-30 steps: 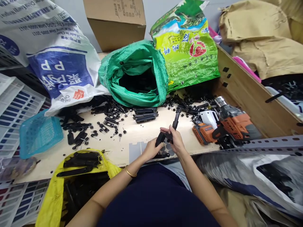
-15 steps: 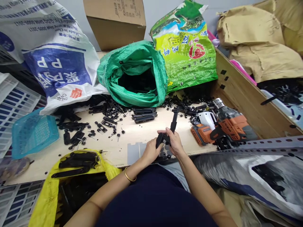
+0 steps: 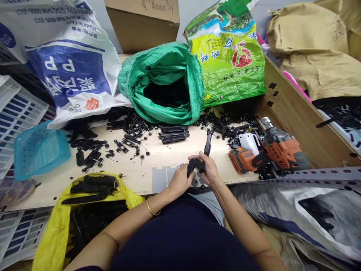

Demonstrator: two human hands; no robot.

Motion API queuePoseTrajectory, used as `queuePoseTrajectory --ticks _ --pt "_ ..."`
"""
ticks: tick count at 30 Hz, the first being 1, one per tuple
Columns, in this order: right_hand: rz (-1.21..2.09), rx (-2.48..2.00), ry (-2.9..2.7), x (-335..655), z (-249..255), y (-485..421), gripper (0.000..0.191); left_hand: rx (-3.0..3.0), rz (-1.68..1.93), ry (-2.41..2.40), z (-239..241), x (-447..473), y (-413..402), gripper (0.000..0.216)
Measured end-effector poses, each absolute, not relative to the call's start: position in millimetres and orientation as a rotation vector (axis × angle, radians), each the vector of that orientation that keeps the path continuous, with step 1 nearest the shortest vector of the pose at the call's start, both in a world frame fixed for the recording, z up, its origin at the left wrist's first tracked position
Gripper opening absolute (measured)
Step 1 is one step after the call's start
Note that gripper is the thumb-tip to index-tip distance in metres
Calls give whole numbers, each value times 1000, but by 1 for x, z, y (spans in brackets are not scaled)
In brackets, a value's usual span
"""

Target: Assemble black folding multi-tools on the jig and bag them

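Both hands meet at centre frame over the table (image 3: 158, 158) edge: left hand (image 3: 180, 180) and right hand (image 3: 208, 170) grip one black part (image 3: 197, 164), its arm (image 3: 208, 142) pointing up, steadied for fitting.

A long black plastic part (image 3: 203, 154), bent into 2 hinged arms, stands raised above the table edge.

An open green woven sack (image 3: 166, 71) lies between a printed white sack (image 3: 64, 64) and an orange cordless drill (image 3: 270, 152).
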State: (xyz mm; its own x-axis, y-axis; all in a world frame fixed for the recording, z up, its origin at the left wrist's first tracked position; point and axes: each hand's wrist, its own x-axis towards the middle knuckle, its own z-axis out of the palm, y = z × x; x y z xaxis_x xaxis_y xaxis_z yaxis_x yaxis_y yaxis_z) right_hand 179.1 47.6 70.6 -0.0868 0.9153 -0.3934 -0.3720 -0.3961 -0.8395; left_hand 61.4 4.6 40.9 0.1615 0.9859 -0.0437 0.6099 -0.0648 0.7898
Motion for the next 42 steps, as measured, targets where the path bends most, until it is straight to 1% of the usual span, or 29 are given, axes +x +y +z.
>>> queuePoseTrajectory --ticks 8,13,15,19,24,26,31,36,40,42 --pt "1740 -1166 -639 183 80 53 43 1810 672 1438 51 50 15 10" --pt "1914 -1181 -698 192 85 49 42 1928 615 1285 57 42 5 19" --pt "1928 -1186 -684 191 84 45 42 1909 612 1303 58 44 -1 19" --pt "1798 -1197 -610 177 81 37 42 1796 627 1428 59 53 -11 14" --pt "1556 -1192 -541 158 85 29 43 1799 689 1461 64 57 -18 23" --pt "1551 -1190 -573 159 88 29 44 1827 670 1468 68 55 -20 23" --pt "1702 -1208 -673 170 87 29 41 1904 528 1421 71 52 -22 23" --pt "1514 -1241 -529 164 76 26 37 1862 495 1524 70 56 -20 26" --pt "1585 -1219 -468 160 72 28 38 1907 335 1479 73 53 -17 27" --pt "1568 -1191 -461 158 70 30 39 1930 289 1486 72 52 -14 25"
